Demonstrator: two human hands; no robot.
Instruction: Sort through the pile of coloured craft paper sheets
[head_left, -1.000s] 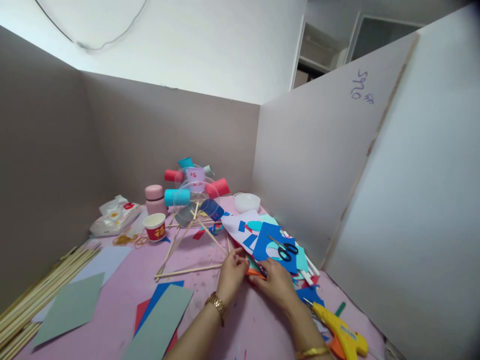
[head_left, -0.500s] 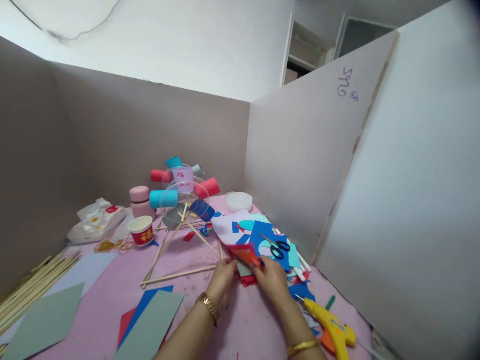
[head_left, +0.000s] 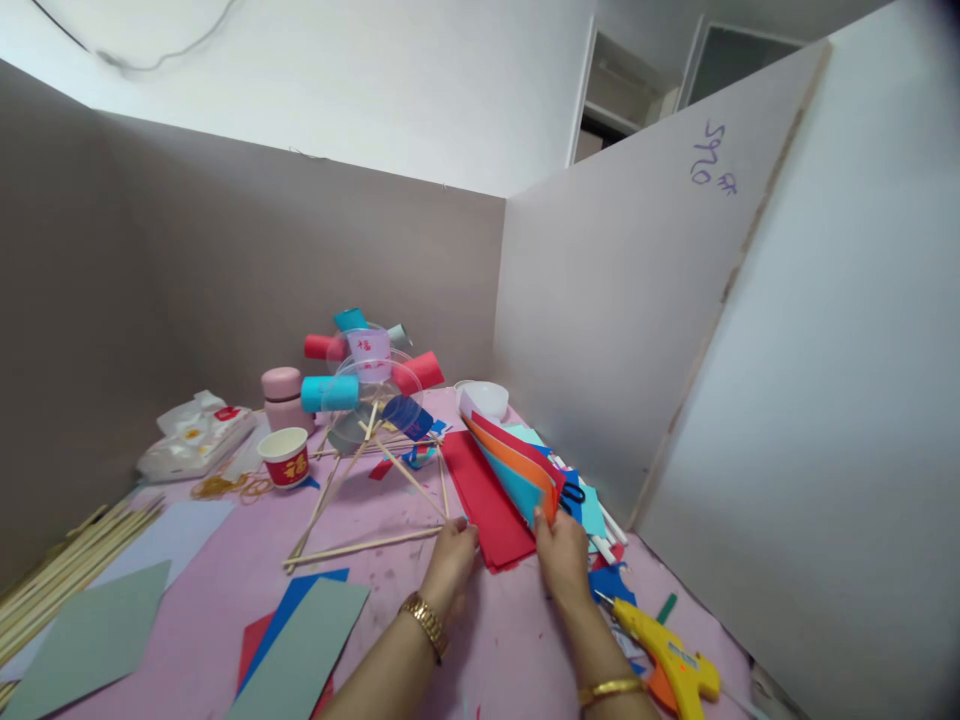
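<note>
My right hand [head_left: 562, 555] is closed on the near edge of a stack of coloured paper sheets [head_left: 517, 470], lifting it so it tilts up to the right, with red, orange and teal edges showing. A red sheet [head_left: 487, 505] lies flat underneath on the pink table [head_left: 225, 580]. My left hand [head_left: 452, 555] rests with curled fingers at that sheet's near-left corner, beside the end of a wooden stick [head_left: 360, 547]. Black scissors [head_left: 574, 495] peek out behind the lifted stack.
A stick-and-cup wheel model [head_left: 367, 385] stands mid-table. A paper cup [head_left: 285, 457], pink flask [head_left: 281, 392] and tissue pack [head_left: 196, 437] sit at left, a white bowl [head_left: 484, 397] behind. A yellow glue gun [head_left: 667, 655] lies near right. Grey sheets [head_left: 300, 650] and stick bundles [head_left: 67, 570] lie near left. Partition walls enclose the table.
My right hand has lifted the paper stack up and to the right, uncovering the flat red sheet. My left hand stayed at the sheet's corner. The camera shifted slightly.
</note>
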